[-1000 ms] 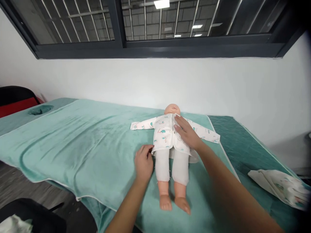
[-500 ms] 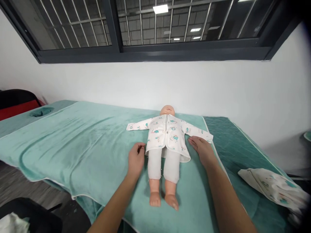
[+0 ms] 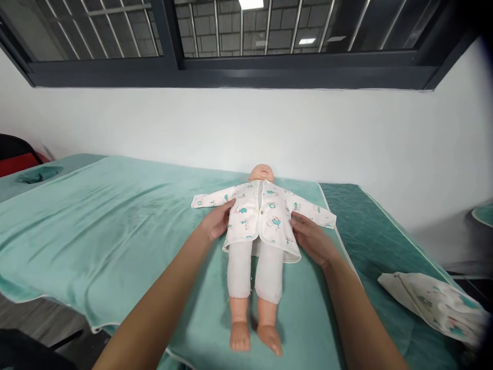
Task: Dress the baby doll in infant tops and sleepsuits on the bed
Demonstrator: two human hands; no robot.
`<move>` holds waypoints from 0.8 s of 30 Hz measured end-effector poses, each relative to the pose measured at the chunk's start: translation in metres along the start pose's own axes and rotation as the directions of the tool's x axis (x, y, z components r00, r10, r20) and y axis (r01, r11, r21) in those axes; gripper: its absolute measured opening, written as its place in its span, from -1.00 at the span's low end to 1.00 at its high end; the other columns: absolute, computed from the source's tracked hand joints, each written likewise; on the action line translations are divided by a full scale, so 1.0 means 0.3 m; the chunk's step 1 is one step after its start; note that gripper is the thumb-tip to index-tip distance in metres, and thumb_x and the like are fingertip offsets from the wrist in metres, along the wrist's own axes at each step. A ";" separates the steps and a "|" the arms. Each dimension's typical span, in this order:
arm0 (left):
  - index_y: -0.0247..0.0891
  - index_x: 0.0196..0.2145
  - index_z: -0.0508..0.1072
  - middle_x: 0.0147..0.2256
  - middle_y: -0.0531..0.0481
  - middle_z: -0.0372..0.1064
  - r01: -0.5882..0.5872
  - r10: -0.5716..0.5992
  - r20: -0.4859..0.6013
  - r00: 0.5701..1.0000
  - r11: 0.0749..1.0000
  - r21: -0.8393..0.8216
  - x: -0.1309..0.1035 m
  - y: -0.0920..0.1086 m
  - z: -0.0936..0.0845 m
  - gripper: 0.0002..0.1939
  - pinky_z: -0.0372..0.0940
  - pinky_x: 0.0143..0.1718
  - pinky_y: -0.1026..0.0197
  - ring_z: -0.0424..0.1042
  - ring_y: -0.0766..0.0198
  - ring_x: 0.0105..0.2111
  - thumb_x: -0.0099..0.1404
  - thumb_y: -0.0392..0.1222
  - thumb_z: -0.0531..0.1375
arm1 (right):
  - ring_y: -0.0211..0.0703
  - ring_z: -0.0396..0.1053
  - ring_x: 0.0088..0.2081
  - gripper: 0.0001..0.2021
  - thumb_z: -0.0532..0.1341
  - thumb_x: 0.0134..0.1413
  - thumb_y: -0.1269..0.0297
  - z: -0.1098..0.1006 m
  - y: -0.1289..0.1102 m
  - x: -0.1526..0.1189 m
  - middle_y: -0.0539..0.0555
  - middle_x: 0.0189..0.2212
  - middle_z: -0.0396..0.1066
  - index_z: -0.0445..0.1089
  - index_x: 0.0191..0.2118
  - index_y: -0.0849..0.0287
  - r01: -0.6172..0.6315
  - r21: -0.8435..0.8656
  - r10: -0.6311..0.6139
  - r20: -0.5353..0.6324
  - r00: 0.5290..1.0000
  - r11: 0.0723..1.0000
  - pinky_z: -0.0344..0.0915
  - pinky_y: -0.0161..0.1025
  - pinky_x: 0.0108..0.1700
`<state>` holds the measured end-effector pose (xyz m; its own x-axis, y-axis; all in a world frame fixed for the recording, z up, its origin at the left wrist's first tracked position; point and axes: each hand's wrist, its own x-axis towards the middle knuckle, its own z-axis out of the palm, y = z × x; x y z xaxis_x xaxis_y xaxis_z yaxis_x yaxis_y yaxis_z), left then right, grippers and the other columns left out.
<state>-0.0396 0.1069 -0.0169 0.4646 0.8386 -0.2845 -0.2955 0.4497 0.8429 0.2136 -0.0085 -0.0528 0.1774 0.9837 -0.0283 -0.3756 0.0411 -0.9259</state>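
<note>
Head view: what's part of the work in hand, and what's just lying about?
In hand, judging by where the hands are:
left hand and right hand, one at each side of the jacket
jacket, on the doll
doll, face up
blanket, underneath

Apparently just lying about:
crumpled cloth, off to the right, apart from both hands

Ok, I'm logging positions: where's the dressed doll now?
In the head view, the dressed doll lies just right of centre on the green blanket, between the left hand and right hand.
</note>
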 end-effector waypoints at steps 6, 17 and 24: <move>-0.37 -0.15 0.54 -0.17 -0.18 0.56 -0.026 0.028 0.054 0.998 0.999 -0.041 0.083 0.025 0.044 -0.74 0.39 -0.16 0.15 0.53 0.12 -0.23 0.21 -0.21 0.29 | 0.04 0.41 0.10 -0.47 0.37 -0.04 0.18 0.010 -0.001 -0.005 0.06 0.17 0.36 0.33 0.10 0.00 0.135 -0.023 -0.136 -0.027 0.990 0.991 0.39 0.02 0.10; -0.37 -0.20 0.55 -0.23 -0.16 0.57 -0.064 0.081 0.098 0.992 0.985 -0.160 0.130 -0.027 0.000 -0.80 0.42 -0.23 0.18 0.51 0.19 -0.30 0.21 -0.24 0.29 | 0.03 0.15 0.31 -0.49 0.36 0.00 0.28 0.028 -0.015 -0.016 -0.09 0.27 0.23 0.38 0.12 -0.08 0.088 0.101 -0.083 -0.053 0.995 0.991 0.30 -0.05 0.22; -0.38 -0.19 0.53 -0.22 -0.18 0.54 -0.061 0.078 0.114 0.990 0.988 -0.139 0.124 -0.035 0.004 -0.78 0.44 -0.28 0.21 0.49 0.24 -0.35 0.21 -0.23 0.30 | -0.09 0.24 0.26 -0.47 0.38 -0.04 0.29 0.020 -0.003 -0.009 -0.10 0.24 0.29 0.38 0.11 -0.08 0.067 0.127 -0.053 -0.111 0.992 0.990 0.34 -0.21 0.17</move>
<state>-0.0183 0.1330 -0.0356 0.5328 0.8302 -0.1641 -0.4363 0.4356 0.7874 0.2081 -0.0103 -0.0496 0.2970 0.9546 -0.0210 -0.4751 0.1286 -0.8705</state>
